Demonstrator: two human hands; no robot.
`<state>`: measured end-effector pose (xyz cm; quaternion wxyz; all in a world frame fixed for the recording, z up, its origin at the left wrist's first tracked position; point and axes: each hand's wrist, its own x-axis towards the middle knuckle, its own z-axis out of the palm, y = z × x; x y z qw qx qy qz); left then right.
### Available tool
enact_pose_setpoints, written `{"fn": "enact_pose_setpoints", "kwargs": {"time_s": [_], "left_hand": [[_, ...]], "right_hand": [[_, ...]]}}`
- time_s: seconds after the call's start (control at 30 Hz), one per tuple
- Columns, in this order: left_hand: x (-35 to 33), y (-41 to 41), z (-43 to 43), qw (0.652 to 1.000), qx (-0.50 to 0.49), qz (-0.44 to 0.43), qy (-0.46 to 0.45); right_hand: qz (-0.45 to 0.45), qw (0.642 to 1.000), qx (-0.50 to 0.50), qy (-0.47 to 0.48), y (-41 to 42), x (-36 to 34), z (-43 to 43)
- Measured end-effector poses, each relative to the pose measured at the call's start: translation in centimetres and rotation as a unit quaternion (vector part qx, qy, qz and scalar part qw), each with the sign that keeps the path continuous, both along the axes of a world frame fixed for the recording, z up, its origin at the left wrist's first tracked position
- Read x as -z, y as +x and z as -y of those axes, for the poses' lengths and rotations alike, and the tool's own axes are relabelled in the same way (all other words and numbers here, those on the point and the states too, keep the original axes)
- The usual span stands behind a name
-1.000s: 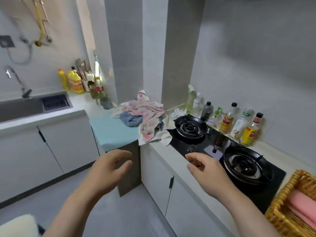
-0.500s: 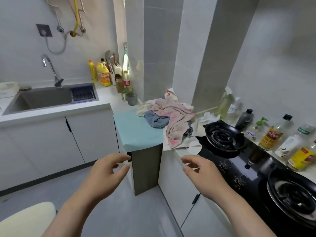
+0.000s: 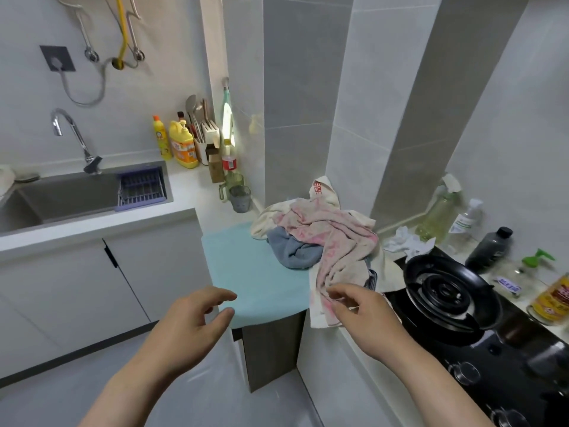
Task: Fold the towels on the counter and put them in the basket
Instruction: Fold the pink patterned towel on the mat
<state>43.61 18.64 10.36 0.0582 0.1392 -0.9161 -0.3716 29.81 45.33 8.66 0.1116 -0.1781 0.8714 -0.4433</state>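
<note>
Sink (image 3: 77,195) far L. L hand (image 3: 191,318) relaxed, empty, at front edge of teal towel (image 3: 255,272) spread flat on bench (image 3: 184,195). Towel pile (image 3: 323,235) (pink, cream, grey-blue) sits behind it in corner, pink one hanging over bench edge. R hand (image 3: 366,312) loose, fingers in front of that hanging edge, contact unclear. Stove burner (image 3: 446,291) far R.

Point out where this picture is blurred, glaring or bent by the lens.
Head view: the light is soft and even, with faint shadows. There is a blown-out bright strip by the corner wall. The bottles at the right edge are smeared, while the towel pile, left hand and right hand look fairly sharp. The wide lens splays the tiled wall columns outward toward the top.
</note>
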Motion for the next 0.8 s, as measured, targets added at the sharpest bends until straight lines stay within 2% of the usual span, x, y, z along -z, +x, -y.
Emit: {"fn": "enact_pose_setpoints", "kwargs": {"time_s": [0.2,0.5,0.8], "left_hand": [[0.6,-3.2,3.3,1.000,0.004,0.018,0.002],[1.1,-10.3,7.9,0.996,0.080,0.025,0.016],[5.8,-20.4,18.8,0.980,0.186,0.009,0.067]], "right_hand": [[0.010,1.000,0.012,-0.013,-3.1,0.7,3.1],[0.019,0.996,0.084,-0.017,-6.4,1.7,6.9],[0.050,0.970,0.238,-0.025,-11.2,4.6,15.2]]}}
